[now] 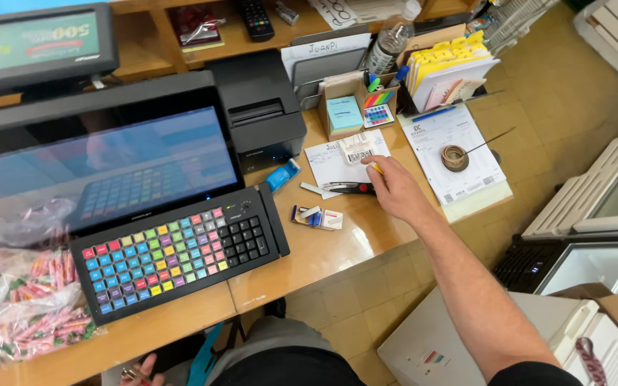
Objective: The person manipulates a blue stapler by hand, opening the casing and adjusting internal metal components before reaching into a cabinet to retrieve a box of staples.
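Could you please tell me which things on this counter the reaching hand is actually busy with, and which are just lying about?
In use:
right hand, reaching over the counter
scissors beside its fingers
white paper sheet under them
small printed label

Lying about:
coloured keyboard
receipt printer
roll of twine
bag of sweets
water bottle
left hand, low by the counter edge

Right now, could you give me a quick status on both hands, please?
Right hand reaching over white paper, touching something yellow. Left hand low at counter edge. Scissors beside the fingers.
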